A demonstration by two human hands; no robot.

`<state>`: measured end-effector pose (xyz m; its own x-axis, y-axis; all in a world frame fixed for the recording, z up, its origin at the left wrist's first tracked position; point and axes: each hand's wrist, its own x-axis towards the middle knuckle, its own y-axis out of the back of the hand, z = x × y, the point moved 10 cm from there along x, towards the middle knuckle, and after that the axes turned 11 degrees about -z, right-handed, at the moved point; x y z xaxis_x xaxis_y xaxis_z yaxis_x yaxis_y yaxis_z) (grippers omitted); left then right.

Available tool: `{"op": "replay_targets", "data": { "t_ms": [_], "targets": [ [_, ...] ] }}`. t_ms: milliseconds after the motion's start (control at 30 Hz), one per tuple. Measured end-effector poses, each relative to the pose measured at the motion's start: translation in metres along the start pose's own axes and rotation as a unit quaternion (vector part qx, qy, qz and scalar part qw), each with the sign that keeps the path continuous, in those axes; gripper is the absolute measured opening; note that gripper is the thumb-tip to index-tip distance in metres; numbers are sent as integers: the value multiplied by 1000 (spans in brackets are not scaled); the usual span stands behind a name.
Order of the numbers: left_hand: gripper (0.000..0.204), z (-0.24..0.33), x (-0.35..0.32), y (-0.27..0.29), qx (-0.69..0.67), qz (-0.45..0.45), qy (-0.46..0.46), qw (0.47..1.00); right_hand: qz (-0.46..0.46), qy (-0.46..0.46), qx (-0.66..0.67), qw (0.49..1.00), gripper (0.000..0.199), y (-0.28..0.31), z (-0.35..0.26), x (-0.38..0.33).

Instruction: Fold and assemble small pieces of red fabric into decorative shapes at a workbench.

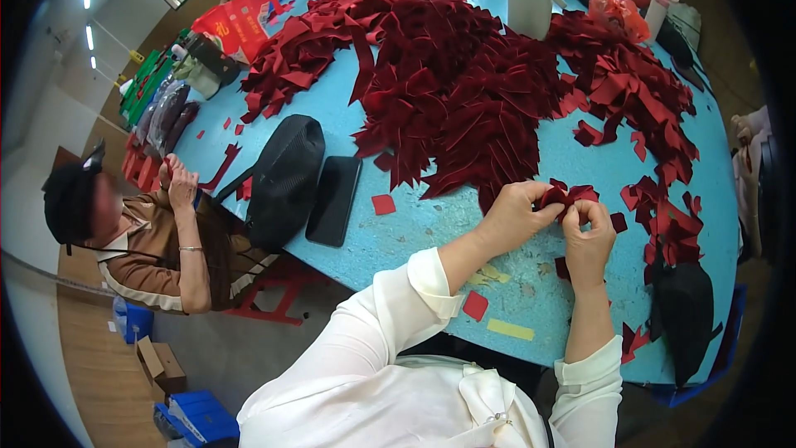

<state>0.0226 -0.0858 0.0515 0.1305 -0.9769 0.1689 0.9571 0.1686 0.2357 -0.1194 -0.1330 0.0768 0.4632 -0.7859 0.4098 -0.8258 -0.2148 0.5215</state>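
Over the table's near side, my left hand (516,217) pinches a dark red velvety fabric piece (572,194) between thumb and fingers. My right hand (589,241) grips the same piece from the other side, its fingers curled in. Folds and fingers hide the fabric's full shape; it looks like a bow. Just beyond my hands spreads a large heap of dark red fabric bows (464,108). Brighter red strips and scraps (638,91) lie to the right. Small red squares (475,306) are scattered near my forearms.
On the blue table (398,257) lie a black phone (334,201) and a black bag (286,170) to the left. A white bottle (529,0) stands behind the heap. A black pouch (682,315) sits at the right edge. Another person (157,241) handles red fabric at left.
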Motion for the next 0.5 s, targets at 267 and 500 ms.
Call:
{"op": "replay_targets", "data": {
  "t_ms": [267,500],
  "targets": [
    [19,22,-1,-5,134,73,-129,980,56,162,-195,966,12,14,-33,0],
    [23,-16,9,-3,0,10,16,1000,51,138,-148,978,11,6,-23,8]
  ]
}}
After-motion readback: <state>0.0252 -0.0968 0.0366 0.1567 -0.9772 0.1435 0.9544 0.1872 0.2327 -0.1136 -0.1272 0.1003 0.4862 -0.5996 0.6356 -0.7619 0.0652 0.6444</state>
